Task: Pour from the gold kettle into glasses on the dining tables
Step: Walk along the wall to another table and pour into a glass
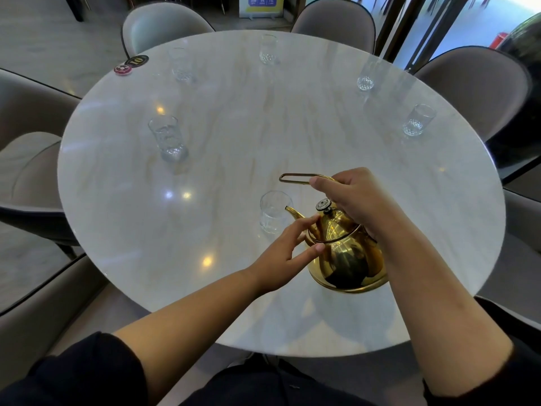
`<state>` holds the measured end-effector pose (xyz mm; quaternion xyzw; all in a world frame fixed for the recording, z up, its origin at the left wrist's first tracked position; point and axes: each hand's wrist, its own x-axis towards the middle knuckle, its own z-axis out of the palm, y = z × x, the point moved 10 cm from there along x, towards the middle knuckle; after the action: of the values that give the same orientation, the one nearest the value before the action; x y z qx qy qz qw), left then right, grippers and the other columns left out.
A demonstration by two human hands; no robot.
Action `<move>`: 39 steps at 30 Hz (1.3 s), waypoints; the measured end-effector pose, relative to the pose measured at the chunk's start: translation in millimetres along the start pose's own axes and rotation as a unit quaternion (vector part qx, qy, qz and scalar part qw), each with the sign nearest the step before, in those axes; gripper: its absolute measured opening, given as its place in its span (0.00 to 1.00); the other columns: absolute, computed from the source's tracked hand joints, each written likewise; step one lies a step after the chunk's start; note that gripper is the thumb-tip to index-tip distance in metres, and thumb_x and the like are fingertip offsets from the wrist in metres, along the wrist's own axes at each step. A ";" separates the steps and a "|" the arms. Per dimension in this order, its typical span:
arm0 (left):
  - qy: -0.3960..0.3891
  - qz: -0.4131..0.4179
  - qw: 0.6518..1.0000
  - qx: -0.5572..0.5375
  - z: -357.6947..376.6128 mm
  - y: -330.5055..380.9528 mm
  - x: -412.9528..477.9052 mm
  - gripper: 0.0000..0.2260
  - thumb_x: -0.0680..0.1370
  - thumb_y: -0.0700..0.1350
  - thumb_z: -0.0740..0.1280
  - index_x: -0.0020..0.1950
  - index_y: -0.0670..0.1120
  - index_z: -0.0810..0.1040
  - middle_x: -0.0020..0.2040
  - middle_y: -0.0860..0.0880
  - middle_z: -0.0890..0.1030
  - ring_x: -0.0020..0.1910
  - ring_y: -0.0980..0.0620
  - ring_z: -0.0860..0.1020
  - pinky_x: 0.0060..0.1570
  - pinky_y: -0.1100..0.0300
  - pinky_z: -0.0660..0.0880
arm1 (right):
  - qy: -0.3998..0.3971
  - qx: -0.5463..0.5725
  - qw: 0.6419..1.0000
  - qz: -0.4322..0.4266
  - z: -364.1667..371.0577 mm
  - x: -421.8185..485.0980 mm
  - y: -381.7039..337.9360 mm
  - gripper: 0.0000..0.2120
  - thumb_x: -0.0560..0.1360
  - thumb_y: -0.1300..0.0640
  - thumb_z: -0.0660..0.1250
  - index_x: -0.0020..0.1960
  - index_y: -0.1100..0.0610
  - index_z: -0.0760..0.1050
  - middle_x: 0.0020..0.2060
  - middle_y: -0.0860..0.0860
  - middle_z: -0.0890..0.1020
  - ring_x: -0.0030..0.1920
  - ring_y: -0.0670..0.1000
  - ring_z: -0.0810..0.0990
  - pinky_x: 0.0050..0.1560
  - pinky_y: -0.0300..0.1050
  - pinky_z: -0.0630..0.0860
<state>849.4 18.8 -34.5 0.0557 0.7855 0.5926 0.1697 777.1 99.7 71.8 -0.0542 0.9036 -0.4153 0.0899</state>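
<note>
The gold kettle hangs tilted above the round marble table, its spout pointing at the rim of the nearest clear glass. My right hand is closed around the kettle's wire handle. My left hand rests its fingertips against the kettle's lid and left side. No stream of liquid is visible at the spout. Several more clear glasses stand around the table, among them one at the left, one at the far middle and one at the right.
Grey upholstered chairs ring the table, such as one at the far left and one at the right. A round number marker reading 10 and a small red disc lie at the table's far-left edge.
</note>
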 end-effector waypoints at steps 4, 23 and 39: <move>-0.003 -0.003 1.000 -0.008 1.3 1.0 0.8 0.22 0.78 0.55 0.60 0.71 0.59 0.58 0.75 0.53 0.61 0.73 0.48 0.63 0.67 0.51 0.64 | -0.002 -0.010 1.000 -0.001 0.4 0.8 -0.9 0.22 0.73 0.45 0.67 0.30 0.59 0.67 0.23 0.50 0.62 0.23 0.48 0.59 0.30 0.43 0.59; 0.002 -0.003 0.999 -0.037 -0.3 4.3 -1.2 0.22 0.78 0.55 0.59 0.71 0.60 0.58 0.74 0.53 0.61 0.73 0.48 0.63 0.66 0.53 0.64 | -0.032 -0.027 0.999 -0.012 5.0 6.5 -11.1 0.24 0.73 0.45 0.67 0.27 0.57 0.63 0.22 0.50 0.62 0.23 0.49 0.59 0.30 0.44 0.59; 0.001 0.020 0.998 -0.055 1.3 10.6 -1.7 0.19 0.78 0.56 0.59 0.68 0.63 0.59 0.74 0.53 0.62 0.72 0.47 0.64 0.69 0.47 0.65 | -0.022 -0.035 0.999 -0.020 0.6 4.2 -13.8 0.23 0.73 0.44 0.67 0.29 0.59 0.67 0.22 0.50 0.62 0.24 0.49 0.60 0.30 0.44 0.59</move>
<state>850.2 22.6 -24.4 0.0619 0.7508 0.6379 0.1598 773.4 89.6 81.5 -0.0849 0.9141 -0.3837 0.0997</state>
